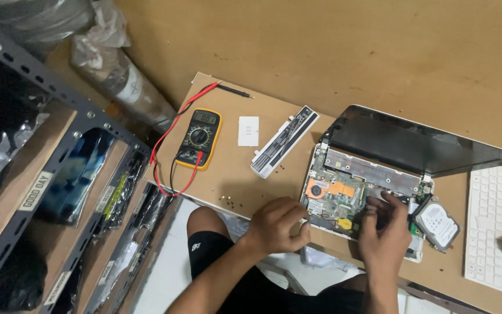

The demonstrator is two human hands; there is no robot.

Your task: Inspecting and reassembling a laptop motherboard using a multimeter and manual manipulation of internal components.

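From the head view, my left hand [277, 224] curls at the near edge of the opened white laptop base with its bare green circuit board [335, 195]; whether its fingers pinch anything I cannot tell. My right hand [386, 229] presses bent fingertips onto the board, beside the silver hard drive [438, 224]. A yellow multimeter [200, 138] lies well to the left.

Bare forearms and hands, left hand [275, 225] and right hand [384, 232], at lower centre; a black knee sleeve [207, 250] with a small white mark, dark shorts.
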